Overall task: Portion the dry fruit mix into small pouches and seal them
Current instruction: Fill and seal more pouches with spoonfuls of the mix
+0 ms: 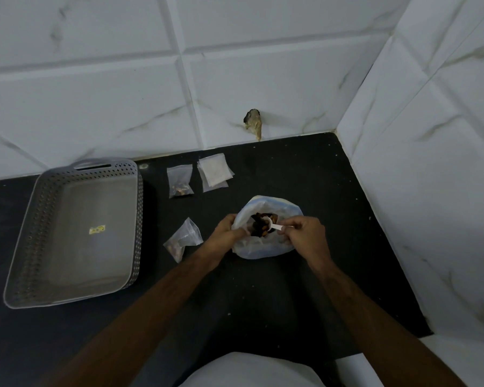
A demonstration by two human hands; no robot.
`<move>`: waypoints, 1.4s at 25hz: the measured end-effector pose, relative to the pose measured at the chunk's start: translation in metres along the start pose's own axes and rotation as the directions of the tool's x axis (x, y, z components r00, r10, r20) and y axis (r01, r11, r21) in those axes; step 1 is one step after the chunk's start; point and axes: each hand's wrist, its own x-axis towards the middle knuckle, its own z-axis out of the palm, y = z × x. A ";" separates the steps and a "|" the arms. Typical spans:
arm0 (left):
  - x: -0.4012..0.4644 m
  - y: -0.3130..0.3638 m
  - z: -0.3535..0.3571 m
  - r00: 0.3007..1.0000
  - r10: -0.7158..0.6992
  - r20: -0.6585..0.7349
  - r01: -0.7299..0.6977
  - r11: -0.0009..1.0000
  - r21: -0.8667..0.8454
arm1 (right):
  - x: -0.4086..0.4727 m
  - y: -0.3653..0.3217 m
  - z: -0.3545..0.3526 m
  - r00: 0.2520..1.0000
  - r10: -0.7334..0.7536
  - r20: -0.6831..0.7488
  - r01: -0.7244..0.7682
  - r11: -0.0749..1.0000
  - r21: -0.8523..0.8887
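The left hand (pixel 226 229) grips the near left edge of the big bag (pixel 266 248) of dry fruit mix (pixel 259 226), holding its mouth open on the black counter (pixel 305 177). The right hand (pixel 303 233) pinches the handle of a white spoon (pixel 274 225), its bowl down in the fruit. Left of the left hand lies a filled pouch (pixel 183 238); beyond it, another pouch (pixel 179 181) and a stack of empty pouches (pixel 214 173). Further left sits a grey basket (pixel 25 233).

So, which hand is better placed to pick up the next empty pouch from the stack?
Probably the left. The left hand only grips the rim of the big bag and is nearer the empty pouches, while the right hand pinches the white scoop.
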 end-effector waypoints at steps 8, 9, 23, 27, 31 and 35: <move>-0.002 0.002 -0.003 0.993 0.022 0.118 -0.024 1.000 0.017 | -0.002 0.002 0.004 0.990 -0.133 0.050 0.138 0.984 -0.112; -0.002 0.000 -0.003 0.995 0.025 0.098 -0.026 1.000 0.014 | -0.002 0.002 0.006 0.988 -0.137 0.066 0.144 0.982 -0.119; -0.004 -0.003 -0.009 0.997 0.072 0.016 -0.073 0.994 0.082 | 0.003 0.000 -0.005 0.928 0.289 0.233 -0.372 0.736 0.566; -0.008 0.002 -0.008 0.993 0.112 -0.040 -0.107 0.987 0.118 | 0.000 0.001 -0.012 0.938 0.225 0.263 -0.337 0.767 0.547; -0.009 0.007 -0.006 0.978 0.157 -0.139 -0.102 0.936 0.337 | -0.005 -0.001 -0.017 0.948 0.154 0.277 -0.286 0.792 0.539; -0.012 0.009 -0.010 0.971 0.160 -0.176 -0.016 0.782 0.623 | -0.012 -0.007 -0.019 0.964 0.074 0.257 -0.191 0.863 0.468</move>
